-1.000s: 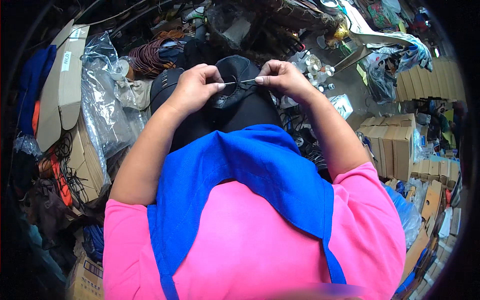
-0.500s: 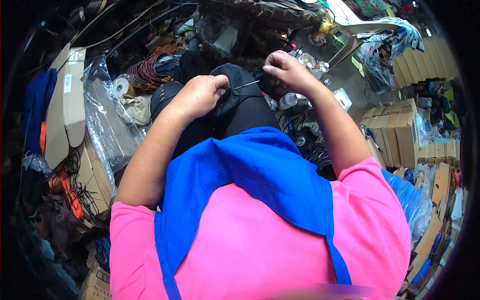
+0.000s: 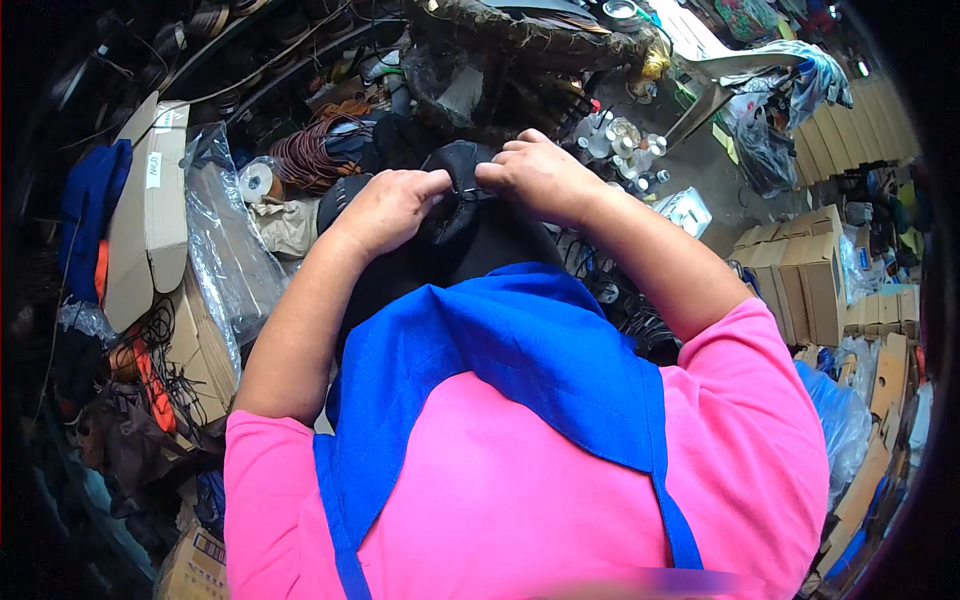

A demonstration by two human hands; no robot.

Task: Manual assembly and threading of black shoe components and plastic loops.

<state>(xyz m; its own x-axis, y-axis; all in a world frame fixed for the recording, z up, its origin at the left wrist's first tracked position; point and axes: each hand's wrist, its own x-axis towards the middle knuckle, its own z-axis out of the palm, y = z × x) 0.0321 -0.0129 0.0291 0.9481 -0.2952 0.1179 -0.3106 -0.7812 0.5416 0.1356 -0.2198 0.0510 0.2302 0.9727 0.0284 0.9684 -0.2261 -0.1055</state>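
On my lap lies a black shoe (image 3: 455, 160), its rounded end pointing away from me. My left hand (image 3: 390, 208) grips its left side, thumb and fingers pinched together at the edge. Against its right side is my right hand (image 3: 545, 178), with fingers curled and pressed together. A short light glint, thread or needle, shows on the shoe between the hands; which one I cannot tell. Whatever the right fingertips pinch is hidden. A blue apron (image 3: 500, 330) covers my front, over dark trousers.
Left of my knees are a spool (image 3: 258, 182), a coil of brown cord (image 3: 312, 150), clear plastic wrapping (image 3: 225, 250) and cardboard (image 3: 160, 200). White-capped bottles (image 3: 622, 150) crowd the floor on the right, with cardboard boxes (image 3: 795, 265) beyond. A rough-edged bench (image 3: 540, 40) stands ahead.
My right hand has come down and left to the shoe from a raised position, where a thin light strand stretched between it and the shoe. My left hand stays at the shoe, slightly shifted.
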